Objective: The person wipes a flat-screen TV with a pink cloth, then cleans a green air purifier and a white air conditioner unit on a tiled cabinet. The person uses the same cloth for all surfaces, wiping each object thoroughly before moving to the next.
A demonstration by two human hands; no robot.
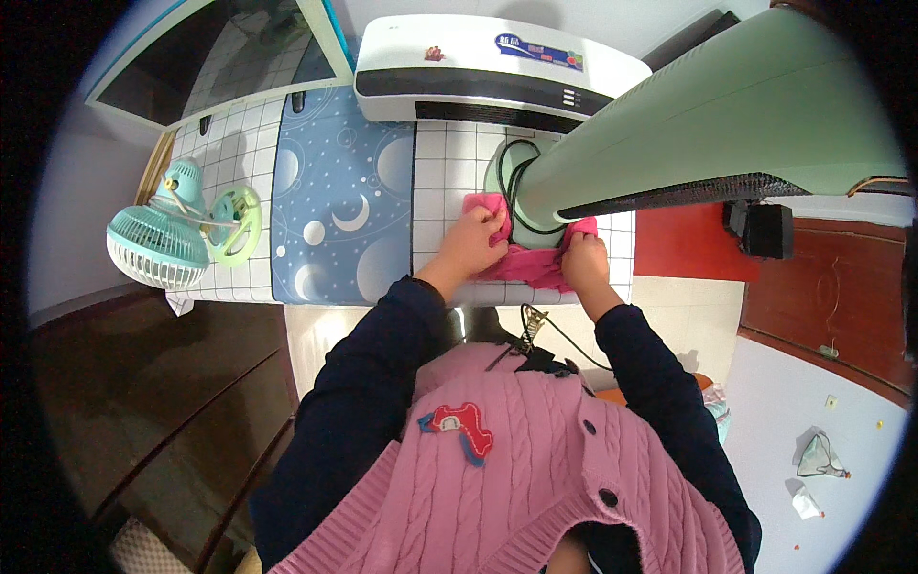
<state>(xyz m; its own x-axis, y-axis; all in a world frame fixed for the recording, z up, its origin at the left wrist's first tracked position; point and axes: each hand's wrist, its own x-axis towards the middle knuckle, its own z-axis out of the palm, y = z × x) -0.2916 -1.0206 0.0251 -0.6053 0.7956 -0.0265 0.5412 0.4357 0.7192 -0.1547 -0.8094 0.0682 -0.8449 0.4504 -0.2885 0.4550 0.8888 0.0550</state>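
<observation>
A crumpled pink cloth (527, 265) lies around the near side of the round base of a tall green appliance (681, 107), on a table with a white checked cover (459, 151). My left hand (470, 244) pinches one end of the cloth at the left of the base. At the right of the base, my right hand (587, 262) grips the other end. A black cable (510, 179) hangs in loops over the base, close to my left fingers.
Behind stands a white wall-type heater or air unit (495, 72). A blue moon-patterned mat (344, 208) covers the table's middle left. A teal fan (161, 237) is at the far left, under a framed glass pane (229, 64). A red surface (688, 244) adjoins at right.
</observation>
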